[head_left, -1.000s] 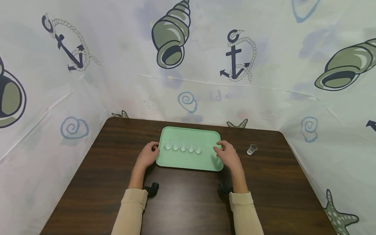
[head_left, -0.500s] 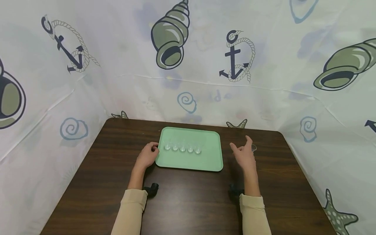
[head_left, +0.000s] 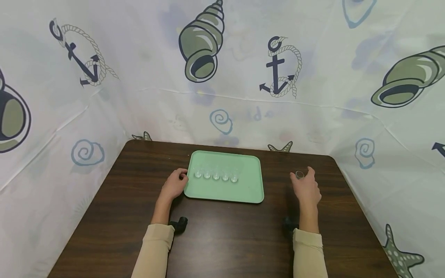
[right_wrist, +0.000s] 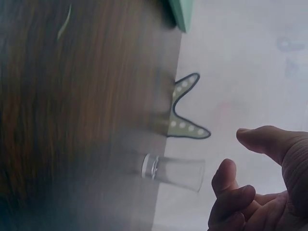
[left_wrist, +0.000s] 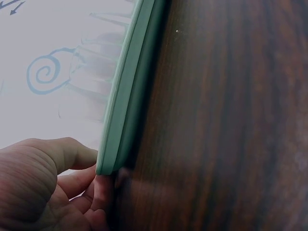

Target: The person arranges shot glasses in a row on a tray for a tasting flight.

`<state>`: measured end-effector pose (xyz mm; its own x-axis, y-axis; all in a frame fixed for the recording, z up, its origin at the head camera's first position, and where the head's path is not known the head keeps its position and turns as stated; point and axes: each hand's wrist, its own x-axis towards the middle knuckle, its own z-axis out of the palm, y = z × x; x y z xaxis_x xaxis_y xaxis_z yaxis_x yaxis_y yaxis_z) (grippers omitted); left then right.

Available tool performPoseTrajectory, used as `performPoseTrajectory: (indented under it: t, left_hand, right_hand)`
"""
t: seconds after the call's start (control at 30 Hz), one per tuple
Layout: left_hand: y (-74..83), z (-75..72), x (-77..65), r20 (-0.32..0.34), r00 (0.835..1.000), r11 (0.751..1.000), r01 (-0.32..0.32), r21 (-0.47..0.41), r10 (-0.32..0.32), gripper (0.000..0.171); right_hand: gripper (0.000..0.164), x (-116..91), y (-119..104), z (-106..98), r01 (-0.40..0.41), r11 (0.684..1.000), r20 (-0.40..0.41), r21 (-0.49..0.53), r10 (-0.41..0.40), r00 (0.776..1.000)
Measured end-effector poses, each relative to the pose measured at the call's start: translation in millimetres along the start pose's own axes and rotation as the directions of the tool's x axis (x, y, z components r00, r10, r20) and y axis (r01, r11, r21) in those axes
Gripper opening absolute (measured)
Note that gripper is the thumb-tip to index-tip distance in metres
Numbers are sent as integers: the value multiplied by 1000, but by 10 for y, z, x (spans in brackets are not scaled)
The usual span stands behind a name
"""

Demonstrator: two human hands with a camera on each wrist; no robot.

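Near the right side of the table stands a clear shot glass, upright and partly behind my right hand in the head view. Thumb and fingers are spread towards the glass; the right wrist view shows a gap between the fingers and the glass. My left hand pinches the left edge of a green tray, thumb at the rim and fingers below it in the left wrist view. Several clear shot glasses stand in a row across the tray.
The dark wood table carries the tray and the single glass. White curtains printed with shells and anchors hang behind and on both sides. Black wrist cameras sit on the wrists.
My right hand has left the tray's right side and moved right to the lone shot glass. The left hand, the tray and its row of glasses have stayed in place.
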<state>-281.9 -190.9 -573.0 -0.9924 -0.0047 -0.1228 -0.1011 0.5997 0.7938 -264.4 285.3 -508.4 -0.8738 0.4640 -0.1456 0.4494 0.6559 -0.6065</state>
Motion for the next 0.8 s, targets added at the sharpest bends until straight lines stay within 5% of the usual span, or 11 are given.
performPoseTrajectory:
  t: [0.43, 0.8]
  left_hand:
    - [-33, -4, 8, 3, 1000, 1000, -2, -2, 2, 48]
    - [-31, 7, 6, -2, 1000, 1000, 6, -5, -6, 48]
  right_hand:
    - [101, 186, 146, -23, 3, 997, 109, 73, -11, 994]
    - [97, 230, 190, -23, 15, 998, 117, 62, -22, 993]
